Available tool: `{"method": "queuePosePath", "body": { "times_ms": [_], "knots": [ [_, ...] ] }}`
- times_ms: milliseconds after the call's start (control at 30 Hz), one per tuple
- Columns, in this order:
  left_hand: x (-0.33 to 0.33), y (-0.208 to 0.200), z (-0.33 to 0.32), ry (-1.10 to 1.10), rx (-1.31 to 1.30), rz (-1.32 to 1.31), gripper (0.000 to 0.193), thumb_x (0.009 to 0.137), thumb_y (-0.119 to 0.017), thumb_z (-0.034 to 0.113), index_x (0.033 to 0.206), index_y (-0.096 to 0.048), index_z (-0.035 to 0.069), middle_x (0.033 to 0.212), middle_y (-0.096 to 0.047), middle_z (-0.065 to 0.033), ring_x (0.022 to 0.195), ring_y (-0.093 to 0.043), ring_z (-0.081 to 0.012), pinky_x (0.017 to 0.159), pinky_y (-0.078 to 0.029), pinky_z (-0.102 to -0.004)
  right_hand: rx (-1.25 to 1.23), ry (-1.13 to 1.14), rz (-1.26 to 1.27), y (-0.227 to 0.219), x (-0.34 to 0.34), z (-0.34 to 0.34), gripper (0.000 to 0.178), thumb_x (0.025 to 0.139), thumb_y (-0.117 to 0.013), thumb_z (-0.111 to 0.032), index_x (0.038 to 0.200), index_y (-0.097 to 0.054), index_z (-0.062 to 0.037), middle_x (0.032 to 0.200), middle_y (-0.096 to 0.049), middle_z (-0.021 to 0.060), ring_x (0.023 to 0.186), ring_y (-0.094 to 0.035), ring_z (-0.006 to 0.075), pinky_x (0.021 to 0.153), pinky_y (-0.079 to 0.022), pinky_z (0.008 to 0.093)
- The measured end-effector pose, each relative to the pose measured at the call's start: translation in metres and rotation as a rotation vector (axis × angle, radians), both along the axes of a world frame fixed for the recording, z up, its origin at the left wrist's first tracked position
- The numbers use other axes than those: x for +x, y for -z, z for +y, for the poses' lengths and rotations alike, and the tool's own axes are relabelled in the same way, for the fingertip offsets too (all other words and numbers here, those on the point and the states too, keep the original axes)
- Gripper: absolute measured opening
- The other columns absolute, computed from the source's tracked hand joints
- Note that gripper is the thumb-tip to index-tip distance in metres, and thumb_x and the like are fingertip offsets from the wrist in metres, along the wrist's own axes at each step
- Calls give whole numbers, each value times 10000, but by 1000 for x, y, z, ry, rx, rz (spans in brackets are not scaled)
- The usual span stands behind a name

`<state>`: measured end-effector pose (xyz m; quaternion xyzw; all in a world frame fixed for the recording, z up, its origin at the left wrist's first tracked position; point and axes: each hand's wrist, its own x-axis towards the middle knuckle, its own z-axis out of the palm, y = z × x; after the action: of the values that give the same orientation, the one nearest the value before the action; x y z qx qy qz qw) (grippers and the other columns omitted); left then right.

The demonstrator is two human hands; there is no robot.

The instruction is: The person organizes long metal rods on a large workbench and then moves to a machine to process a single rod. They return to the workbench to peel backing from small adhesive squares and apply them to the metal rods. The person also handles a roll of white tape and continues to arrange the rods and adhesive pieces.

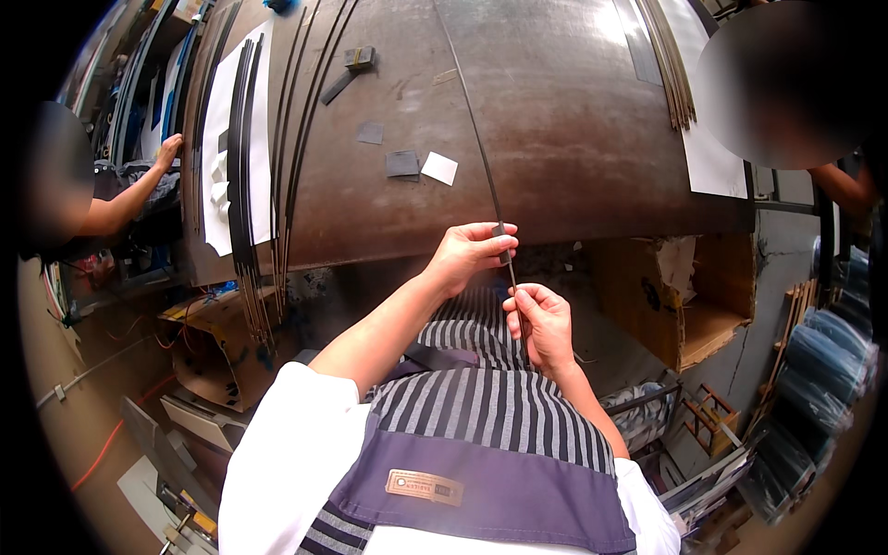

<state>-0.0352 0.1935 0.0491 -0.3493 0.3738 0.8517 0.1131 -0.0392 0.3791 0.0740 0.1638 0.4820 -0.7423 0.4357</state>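
Observation:
A long, thin dark rod (474, 116) runs from the far edge of the metal-topped table (546, 120) toward me, its near part reaching past the table's front edge. My left hand (455, 259) pinches a small dark folded piece (503, 244), like abrasive paper, around the rod. Closer to my body, my right hand (544, 324) is closed on the rod's near end, thumb against fingers. Beyond my hands lie a dark grey square sheet (402, 165), a white square sheet (439, 168) and a lighter grey one (369, 132).
Bundled rods (242, 139) rest on white paper at the left, with more rods (301, 139) beside them. Another bundle (668, 65) lies far right. A small dark block (359, 58) sits farther back. Cardboard boxes (717, 319) stand below the table. Other people are at both sides.

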Motion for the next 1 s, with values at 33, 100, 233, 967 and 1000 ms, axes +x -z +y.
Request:
{"method": "queuePosePath", "body": {
  "times_ms": [33,100,233,967,1000],
  "knots": [
    [-2,0,1,-13,16,11,143,840,-731,97,956,-671,38,893,-677,-49,749,-644,-111,651,-546,-230,-20,-22,-20,0,-1,1,158,963,-561,-143,988,-598,9,799,-657,86,560,-592,106,448,-457,212],
    [-4,4,2,-22,-5,36,117,824,-746,85,895,-659,52,866,-672,-41,729,-634,-104,621,-528,-220,53,-49,-6,-6,-4,-4,222,970,-563,-211,958,-608,6,747,-649,76,528,-574,95,432,-431,201],
    [-5,17,9,-29,-116,72,165,794,-774,76,773,-611,79,805,-657,-24,690,-610,-81,563,-490,-207,254,-146,192,0,-17,-22,360,958,-588,-332,818,-631,-3,589,-596,43,417,-501,71,376,-356,192],
    [-46,35,-32,49,-1007,207,487,832,-705,410,1034,-645,-30,830,-667,-131,724,-639,-253,702,-510,-346,301,-39,282,44,-16,-1,146,940,-590,-109,1039,-611,-3,775,-586,15,608,-559,64,495,-513,210],
    [-33,32,-35,20,-1051,225,486,836,-702,384,1095,-623,-19,925,-667,-150,773,-652,-268,730,-519,-354,301,-1,310,51,-19,5,129,951,-571,-102,1030,-615,-11,776,-582,13,612,-553,61,497,-501,206]
  ]
}}
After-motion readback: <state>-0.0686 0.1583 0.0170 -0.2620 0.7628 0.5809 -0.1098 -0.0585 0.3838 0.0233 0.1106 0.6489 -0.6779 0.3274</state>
